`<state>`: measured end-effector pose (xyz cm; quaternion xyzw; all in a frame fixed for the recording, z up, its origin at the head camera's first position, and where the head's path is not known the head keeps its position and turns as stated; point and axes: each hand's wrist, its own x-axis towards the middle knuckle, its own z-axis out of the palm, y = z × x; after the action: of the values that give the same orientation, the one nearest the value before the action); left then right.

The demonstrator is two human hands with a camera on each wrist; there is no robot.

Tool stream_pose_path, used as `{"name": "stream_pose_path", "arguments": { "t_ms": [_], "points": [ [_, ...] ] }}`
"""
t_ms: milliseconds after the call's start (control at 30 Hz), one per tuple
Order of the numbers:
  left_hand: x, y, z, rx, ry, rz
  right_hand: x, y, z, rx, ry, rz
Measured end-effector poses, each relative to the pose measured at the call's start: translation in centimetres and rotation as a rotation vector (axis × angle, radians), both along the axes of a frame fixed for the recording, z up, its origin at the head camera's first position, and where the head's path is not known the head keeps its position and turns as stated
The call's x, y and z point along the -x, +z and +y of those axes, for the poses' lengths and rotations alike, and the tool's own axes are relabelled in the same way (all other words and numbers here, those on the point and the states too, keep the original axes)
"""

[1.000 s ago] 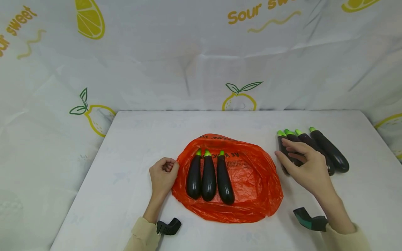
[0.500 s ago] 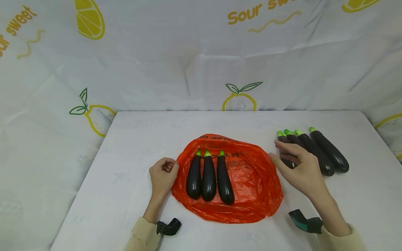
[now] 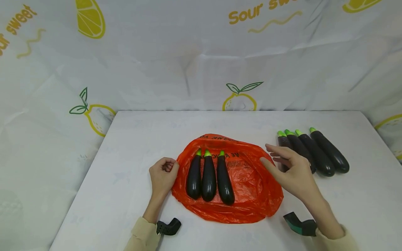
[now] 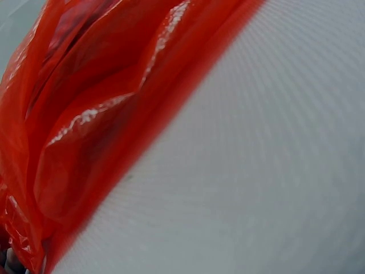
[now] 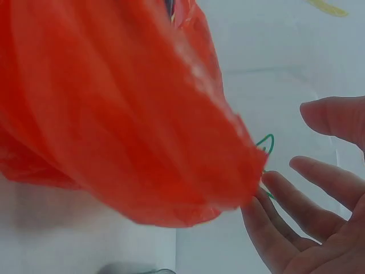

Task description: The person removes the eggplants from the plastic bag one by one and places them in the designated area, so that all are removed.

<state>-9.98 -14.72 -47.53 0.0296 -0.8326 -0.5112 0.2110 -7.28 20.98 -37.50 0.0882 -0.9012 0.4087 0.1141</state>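
A red plastic bag [image 3: 251,205] lies spread open on the table, its rim rolled outward. Side by side on it are three dark eggplants [image 3: 208,179] with green stems. My left hand [image 3: 163,176] pinches the bag's left edge; in the left wrist view the bag [image 4: 97,114] fills the upper left, and that hand is nearly out of sight. Over the bag's right rim hovers my right hand [image 3: 290,169], fingers apart and holding nothing. In the right wrist view, the fingers of that hand [image 5: 325,211] are loosely spread beside the bag [image 5: 125,114].
Several more eggplants [image 3: 329,150] lie in a row at the right of the white table [image 3: 125,146], the nearest partly behind my right hand. Behind the table hangs a white cloth [image 3: 157,69] printed with lemons. A black device sits at each wrist.
My right hand has moved left from above the row of eggplants to the bag's right rim, uncovering more of the row. The left hand, bag and eggplants look unmoved.
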Motion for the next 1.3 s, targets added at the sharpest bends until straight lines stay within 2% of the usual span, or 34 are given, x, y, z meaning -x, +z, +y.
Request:
{"name": "stream_pose_path", "arguments": {
  "t_ms": [600,1000,1300],
  "points": [
    [0.2,-0.1,0.0,-0.01,-0.011,0.022,-0.5,-0.8,-2.5,0.004,0.092,-0.032],
    [0.2,-0.1,0.0,-0.009,-0.007,0.015,-1.0,-1.6,-4.3,0.006,0.132,-0.139],
    [0.0,-0.1,-0.1,0.003,-0.003,0.008,-1.4,-2.3,-5.4,0.05,0.166,-0.158]
  ]
}}
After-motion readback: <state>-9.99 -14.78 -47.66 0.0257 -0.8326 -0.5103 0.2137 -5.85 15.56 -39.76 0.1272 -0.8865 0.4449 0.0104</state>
